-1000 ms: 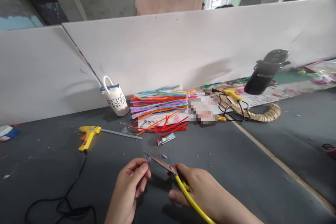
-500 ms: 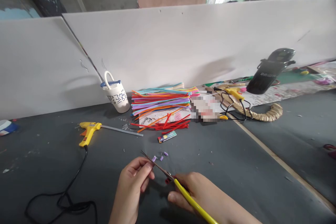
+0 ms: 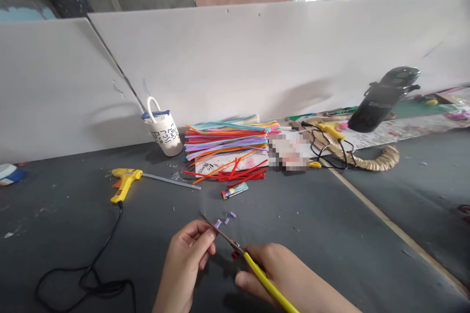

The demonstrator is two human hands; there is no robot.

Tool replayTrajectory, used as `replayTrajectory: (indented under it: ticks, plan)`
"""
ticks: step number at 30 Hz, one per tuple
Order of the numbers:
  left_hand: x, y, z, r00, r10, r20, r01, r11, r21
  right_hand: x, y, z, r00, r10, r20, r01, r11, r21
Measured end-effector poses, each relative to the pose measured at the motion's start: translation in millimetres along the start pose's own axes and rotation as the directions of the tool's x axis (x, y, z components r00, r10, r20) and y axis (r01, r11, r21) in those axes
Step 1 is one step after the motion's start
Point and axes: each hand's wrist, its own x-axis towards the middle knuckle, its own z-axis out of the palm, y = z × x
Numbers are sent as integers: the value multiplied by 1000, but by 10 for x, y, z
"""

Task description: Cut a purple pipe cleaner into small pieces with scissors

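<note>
Two hands over the dark worktop (image 3: 154, 227), working close together. Left hand (image 3: 186, 255): thumb and fingertips pinched, grasping a short purple stub (image 3: 218, 223) whose end shows just past the scissor blades. Right hand (image 3: 276, 263): grip wrapped around the yellow-handled scissors (image 3: 259, 271).

Key relation: the stub lies at the left fingertips, forward and to the right of that palm; the left hand is the nearer one. Its long axis points away and slightly right, roughly crosswise to the blades, which run from the right hand forward and leftward across the fingertips. Blades look nearly together; whether they bite into the stub cannot be told. Loose purple pieces (image 3: 233, 214) lie just beyond, apart from the blades.

Containers: white cup (image 3: 167, 137) with blue lid, near the partition (image 3: 220, 68), contents hidden. Dark bottle (image 3: 374, 107), farther right, opaque, contents unknown. Small printed packet (image 3: 235, 190), in front of the red stems (image 3: 242, 174); contents, if any, not visible.
</note>
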Motion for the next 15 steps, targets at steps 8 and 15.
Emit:
replayTrajectory:
  ticks: [8, 15]
  plan:
    - [21, -17, 9, 1000, -19, 1, 19, 1000, -20, -7, -9, 3, 1000, 0, 16, 0, 1000, -29]
    - [48, -79, 24, 998, -52, 25, 54, 996, -72, 46, 23, 73, 999, 37, 39, -35, 998, -48]
